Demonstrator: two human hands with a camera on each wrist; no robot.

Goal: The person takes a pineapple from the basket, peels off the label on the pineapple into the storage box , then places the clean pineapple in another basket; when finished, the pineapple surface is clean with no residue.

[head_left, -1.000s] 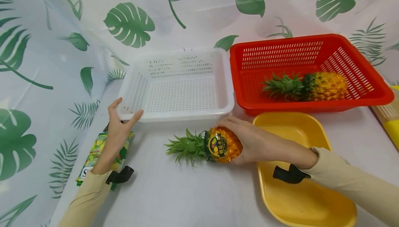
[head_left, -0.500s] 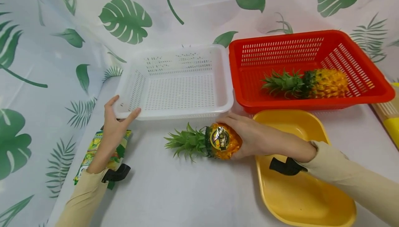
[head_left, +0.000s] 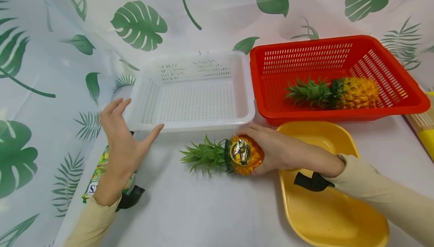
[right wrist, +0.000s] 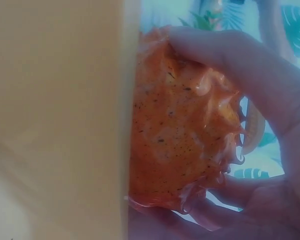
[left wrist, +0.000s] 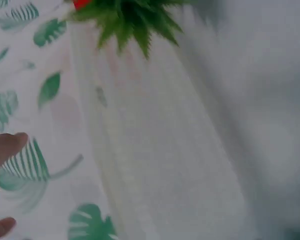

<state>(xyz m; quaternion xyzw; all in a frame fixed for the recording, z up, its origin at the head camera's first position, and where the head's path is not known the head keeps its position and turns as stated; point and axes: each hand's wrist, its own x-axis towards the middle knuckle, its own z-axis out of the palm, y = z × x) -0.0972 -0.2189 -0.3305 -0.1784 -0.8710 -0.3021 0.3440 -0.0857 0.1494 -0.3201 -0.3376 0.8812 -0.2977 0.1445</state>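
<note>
In the head view my right hand [head_left: 278,151] curls round the orange base of a pineapple [head_left: 244,156]. It has a round black label, and its green crown [head_left: 205,154] points left. The right wrist view shows the thumb and fingers about the pineapple's bumpy underside [right wrist: 175,125]. My left hand [head_left: 122,149], with fingers and thumb spread, is by the near left corner of a white slotted basket [head_left: 203,123] and holds nothing. Whether it touches the rim I cannot tell. Partly hidden beneath that forearm lies a green and yellow printed packet [head_left: 100,171].
At the back right a red slotted basket [head_left: 346,116] holds a second pineapple [head_left: 357,92]. In front of it, under my right forearm, stands a yellow basin [head_left: 322,217]. A yellow-edged item [head_left: 425,137] is cut off at the right edge. Leaf-printed cloth [head_left: 203,13] hangs behind.
My left hand has let go of the white basket's corner, spread wider and come a little towards me. The right hand keeps its grip on the pineapple, nearly still.
</note>
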